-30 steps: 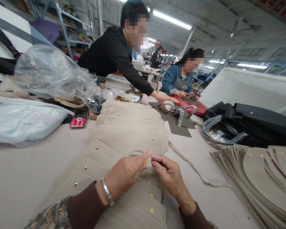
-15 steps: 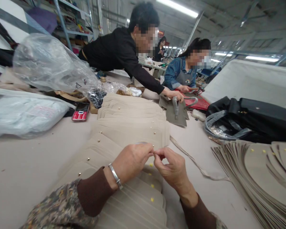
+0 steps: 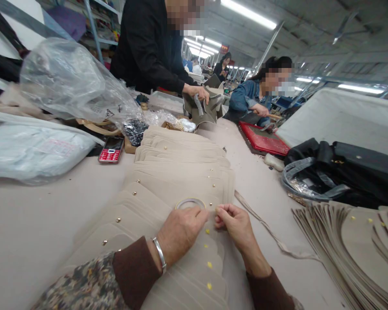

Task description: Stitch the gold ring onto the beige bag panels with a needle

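Over a fanned stack of beige panels (image 3: 177, 176), my left hand (image 3: 181, 232) is closed on a thin roll of tape (image 3: 190, 200) whose yellowish rim shows above the fingers. My right hand (image 3: 236, 228) pinches thumb and forefinger together just right of it, a small gap between the two hands. Whatever lies in that pinch is too small to make out. Small metal studs (image 3: 135, 193) dot the panels' left and upper right parts. Several yellow marks (image 3: 209, 265) run down the right side, below my hands.
Right: a strap (image 3: 268, 230), more fanned panels (image 3: 336, 241) and a black bag (image 3: 358, 168). Left: a phone (image 3: 111, 150) and plastic-wrapped goods (image 3: 39, 146). Across the table, one person in black (image 3: 145, 47) holds a grey-green piece (image 3: 202, 107); another works at a red board (image 3: 261, 137).
My hands have parted slightly and sit a little lower; the tape roll now shows clearly. The person in black has straightened and drawn the grey-green piece leftward, uncovering the red board.
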A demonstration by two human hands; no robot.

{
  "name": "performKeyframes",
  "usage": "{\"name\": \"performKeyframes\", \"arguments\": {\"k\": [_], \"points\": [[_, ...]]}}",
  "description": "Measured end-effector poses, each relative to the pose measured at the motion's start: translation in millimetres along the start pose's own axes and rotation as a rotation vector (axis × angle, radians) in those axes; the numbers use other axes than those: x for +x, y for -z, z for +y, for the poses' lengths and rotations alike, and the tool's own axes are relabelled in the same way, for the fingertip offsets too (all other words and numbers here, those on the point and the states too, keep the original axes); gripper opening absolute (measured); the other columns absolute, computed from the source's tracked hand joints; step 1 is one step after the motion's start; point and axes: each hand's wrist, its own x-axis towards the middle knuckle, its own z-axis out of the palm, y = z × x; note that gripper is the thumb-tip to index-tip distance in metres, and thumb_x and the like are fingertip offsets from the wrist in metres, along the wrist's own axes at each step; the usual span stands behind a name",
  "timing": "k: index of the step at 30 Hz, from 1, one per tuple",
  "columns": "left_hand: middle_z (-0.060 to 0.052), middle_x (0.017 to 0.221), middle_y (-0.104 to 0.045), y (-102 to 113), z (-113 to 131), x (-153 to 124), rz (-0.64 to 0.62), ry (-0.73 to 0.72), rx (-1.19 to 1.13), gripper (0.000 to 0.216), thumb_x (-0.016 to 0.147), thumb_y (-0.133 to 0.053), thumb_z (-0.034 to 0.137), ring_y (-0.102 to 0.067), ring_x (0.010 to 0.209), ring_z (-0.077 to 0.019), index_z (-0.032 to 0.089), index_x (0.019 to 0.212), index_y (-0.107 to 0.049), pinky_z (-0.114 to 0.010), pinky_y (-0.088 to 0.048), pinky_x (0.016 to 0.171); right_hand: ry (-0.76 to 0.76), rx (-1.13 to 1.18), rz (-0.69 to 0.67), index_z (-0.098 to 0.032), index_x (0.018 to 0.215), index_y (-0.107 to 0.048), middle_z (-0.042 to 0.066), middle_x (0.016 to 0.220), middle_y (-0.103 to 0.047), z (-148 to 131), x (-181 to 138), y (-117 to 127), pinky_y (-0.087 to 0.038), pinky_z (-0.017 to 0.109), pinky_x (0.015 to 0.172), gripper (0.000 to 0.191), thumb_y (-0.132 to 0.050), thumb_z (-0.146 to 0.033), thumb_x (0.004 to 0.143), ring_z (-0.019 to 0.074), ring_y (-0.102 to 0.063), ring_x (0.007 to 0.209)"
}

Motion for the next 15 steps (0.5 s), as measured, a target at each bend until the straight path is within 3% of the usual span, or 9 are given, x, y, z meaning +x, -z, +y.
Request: {"name": "performKeyframes", "arguments": {"k": [3, 6, 12, 15], "points": [[-0.005, 0.082, -0.058, -2.1, -4.8, 5.8, -0.193, 0.027, 0.106, 0.014, 0.093, -0.043, 0.011, -0.055, 0.076, -0.0211, 0.018, 0.089, -0.054, -0.031, -0.046, 0.061, 0.052, -0.044, -0.034, -0.012, 0.077, -0.067, 0.000, 0.055, -0.062, 2.5, 6.6, 0.5, -0.052, 0.024, 0.050, 0.036, -0.073, -0.047, 0.068, 0.0117, -0.058, 0.047], [-0.007, 0.086, -0.058, -3.8, -5.7, 8.5, -0.296, 0.025, 0.098, 0.012, 0.092, -0.045, 0.011, -0.054, 0.083, -0.0233, 0.017, 0.092, -0.055, -0.033, -0.049, 0.064, 0.096, -0.165, -0.034, -0.012, 0.076, -0.068, 0.001, 0.055, -0.062, 1.9, 8.1, -2.0, -0.052, 0.026, 0.051, 0.036, -0.070, -0.047, 0.072, 0.0133, -0.059, 0.049], [-0.007, 0.086, -0.060, -3.2, -1.1, 4.8, -0.328, 0.023, 0.062, 0.011, 0.092, -0.045, 0.010, -0.054, 0.082, -0.0230, 0.016, 0.092, -0.055, -0.034, -0.051, 0.067, 0.132, -0.429, -0.078, -0.014, 0.072, -0.068, 0.000, 0.051, -0.061, 0.3, 3.2, 0.5, -0.046, 0.022, 0.044, 0.027, -0.062, -0.040, 0.078, 0.0126, -0.056, 0.044], [-0.007, 0.086, -0.060, -3.5, -1.2, 5.3, -0.329, 0.014, 0.054, 0.011, 0.092, -0.046, 0.010, -0.054, 0.083, -0.0235, 0.016, 0.093, -0.055, -0.035, -0.051, 0.067, 0.229, -0.560, -0.083, -0.016, 0.069, -0.069, 0.000, 0.052, -0.063, -2.6, -1.0, -0.9, -0.044, 0.022, 0.046, 0.024, -0.058, -0.035, 0.079, 0.0134, -0.057, 0.046]]}}
